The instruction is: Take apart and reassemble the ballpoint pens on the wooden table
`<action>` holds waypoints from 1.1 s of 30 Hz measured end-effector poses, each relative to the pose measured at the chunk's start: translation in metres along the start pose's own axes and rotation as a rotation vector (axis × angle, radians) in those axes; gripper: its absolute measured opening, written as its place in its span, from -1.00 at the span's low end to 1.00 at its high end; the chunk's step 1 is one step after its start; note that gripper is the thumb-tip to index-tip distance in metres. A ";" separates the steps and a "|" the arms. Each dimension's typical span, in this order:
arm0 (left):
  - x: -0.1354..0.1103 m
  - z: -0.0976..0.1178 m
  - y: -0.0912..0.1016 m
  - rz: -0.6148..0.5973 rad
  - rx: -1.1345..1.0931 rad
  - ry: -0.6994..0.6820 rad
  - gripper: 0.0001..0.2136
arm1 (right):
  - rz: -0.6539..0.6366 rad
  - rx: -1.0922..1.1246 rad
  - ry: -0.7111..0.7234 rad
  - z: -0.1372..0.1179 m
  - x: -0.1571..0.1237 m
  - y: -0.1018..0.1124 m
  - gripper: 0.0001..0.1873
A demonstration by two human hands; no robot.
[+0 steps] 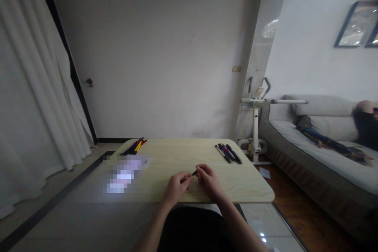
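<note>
Over the near middle of the pale wooden table (180, 153), my two hands meet around a small pen (194, 173). Its visible piece looks black, with a bit of yellow on the left side; most of it is hidden by fingers. My left hand (178, 187) pinches the yellow end. My right hand (208, 180) has its fingers closed on the black end. Several dark pens (228, 153) lie side by side at the table's right. At the back left is a bunch of pens (135, 147) in dark, yellow and red colours.
A bright pixelated patch (124, 175) covers something flat on the table's left. White curtains (38, 86) hang at left. An exercise machine (255, 122) and a grey sofa (313, 153) stand at right; a person (366, 126) lies there, partly in view.
</note>
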State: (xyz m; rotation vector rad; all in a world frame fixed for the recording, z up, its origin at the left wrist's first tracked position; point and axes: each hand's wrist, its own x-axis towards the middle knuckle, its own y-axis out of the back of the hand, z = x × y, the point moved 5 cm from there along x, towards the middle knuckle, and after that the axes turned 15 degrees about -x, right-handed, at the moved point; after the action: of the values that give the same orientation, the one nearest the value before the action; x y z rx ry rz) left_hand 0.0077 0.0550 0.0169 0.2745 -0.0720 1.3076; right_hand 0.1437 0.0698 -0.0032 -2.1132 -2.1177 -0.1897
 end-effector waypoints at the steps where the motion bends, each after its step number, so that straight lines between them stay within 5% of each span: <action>1: 0.000 0.000 0.000 0.005 0.005 0.000 -0.60 | -0.003 0.023 -0.006 0.000 0.000 0.000 -0.72; 14: 0.003 -0.010 0.009 0.017 -0.272 0.050 -0.69 | 0.013 -0.001 -0.010 -0.003 -0.002 0.000 -0.71; 23: 0.005 -0.017 0.028 0.280 -0.697 0.096 -0.76 | 0.001 -0.026 -0.034 -0.001 -0.003 -0.002 -0.67; 28: 0.005 -0.018 0.033 0.282 -0.963 0.096 -0.73 | -0.018 -0.042 -0.044 0.003 -0.002 -0.001 -0.66; 33: 0.008 -0.023 0.034 0.320 -1.004 0.113 -0.72 | -0.049 -0.098 -0.025 0.002 -0.003 0.000 -0.67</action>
State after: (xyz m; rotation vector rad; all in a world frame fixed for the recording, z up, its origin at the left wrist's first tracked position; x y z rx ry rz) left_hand -0.0257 0.0758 0.0020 -0.6900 -0.6738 1.4415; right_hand 0.1434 0.0673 -0.0053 -2.1276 -2.2197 -0.2795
